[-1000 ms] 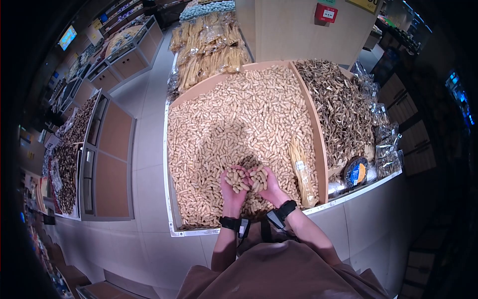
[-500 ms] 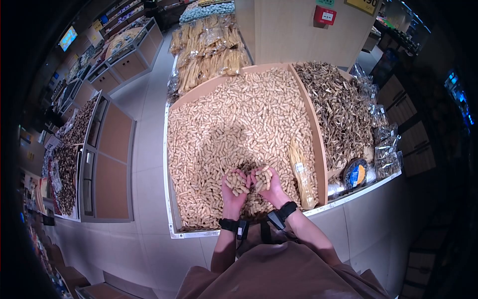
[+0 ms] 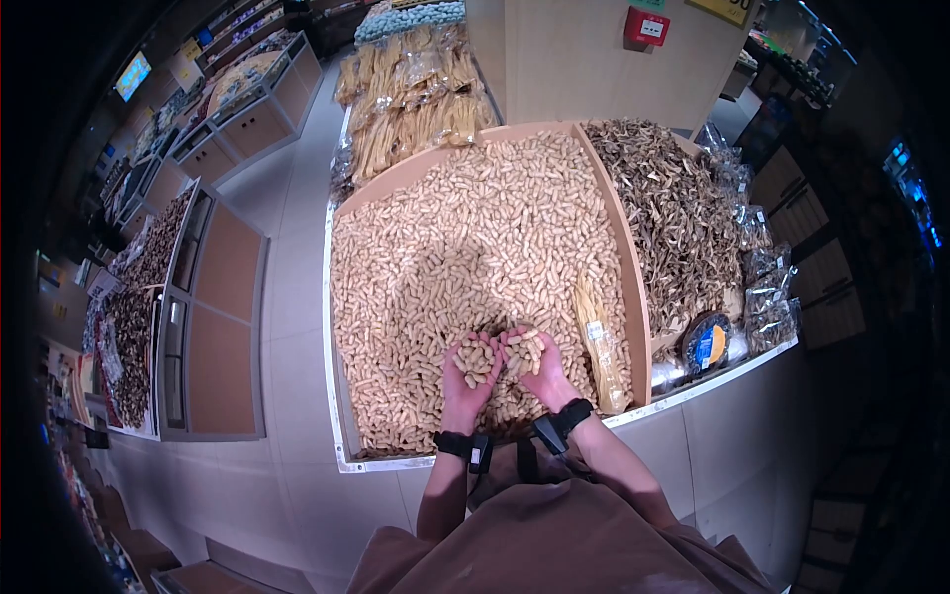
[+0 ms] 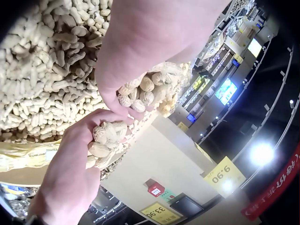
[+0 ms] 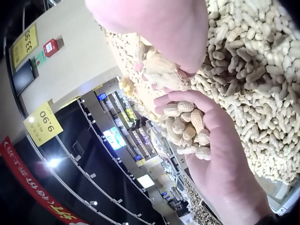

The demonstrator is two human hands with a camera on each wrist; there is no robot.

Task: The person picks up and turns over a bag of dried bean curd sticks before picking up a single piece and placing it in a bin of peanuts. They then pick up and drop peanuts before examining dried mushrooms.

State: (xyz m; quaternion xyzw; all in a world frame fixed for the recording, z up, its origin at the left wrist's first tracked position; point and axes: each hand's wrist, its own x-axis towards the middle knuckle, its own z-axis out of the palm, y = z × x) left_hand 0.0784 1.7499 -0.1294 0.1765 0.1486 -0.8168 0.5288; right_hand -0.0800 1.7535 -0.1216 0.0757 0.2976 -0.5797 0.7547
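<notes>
My left hand [image 3: 462, 398] is cupped, palm up, with its fingers curled round a heap of unshelled peanuts [image 3: 477, 362]. Beside it, my right hand [image 3: 543, 378] holds another handful of peanuts [image 4: 108, 138] in the same way. The fingertips of both hands meet or nearly meet in the middle. Tan, ridged shells pile up in the left palm, as the right wrist view shows of these peanuts [image 5: 187, 129]. Both hands are over the near part of a wide bin [image 3: 332, 396] filled with loose peanuts [image 3: 534, 218], and a shadow falls on them.
A long bag of pale dried sticks [image 3: 601, 351] lies on the peanuts at the right. Past a wooden divider [image 3: 625, 233] are dark dried pieces [image 3: 678, 218] and a round black package [image 3: 707, 343]. Bagged yellowish goods [image 3: 421, 94] lie behind. Another display counter [image 3: 213, 327] stands left across the aisle.
Both hands stay over the same spot, shifting slightly. The right handful has moved a little to the right, and the peanuts have settled differently in both palms.
</notes>
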